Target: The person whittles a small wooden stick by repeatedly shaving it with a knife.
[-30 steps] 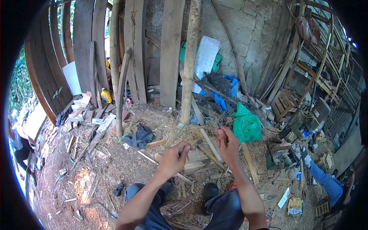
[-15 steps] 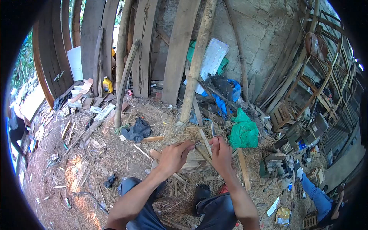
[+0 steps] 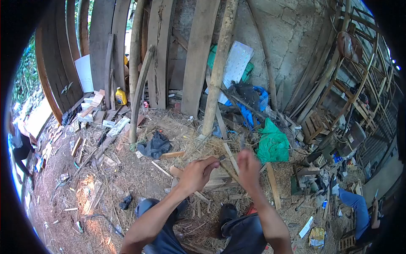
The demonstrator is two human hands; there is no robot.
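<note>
My left hand (image 3: pixel 197 172) is closed in a pinch on a small dark piece (image 3: pixel 222 158) that sticks out past its fingertips to the right. Just right of it, my right hand (image 3: pixel 249 167) is blurred by motion, its fingers wrapped round a knife whose blade (image 3: pixel 242 142) points up and away. A gap separates the two hands. Below them, wooden pieces (image 3: pixel 220 174) lie on the straw-covered ground between my knees.
A green plastic bag (image 3: pixel 272 142) lies beyond my right hand, a dark cloth (image 3: pixel 155 145) to the left. A bamboo post (image 3: pixel 218 76) rises ahead. One person (image 3: pixel 357 211) is at the right edge, another (image 3: pixel 21 146) at the far left.
Over the last second my hands came closer together, then my right hand shifted slightly right, away from the left. The dark piece now shows more clearly at my left fingertips.
</note>
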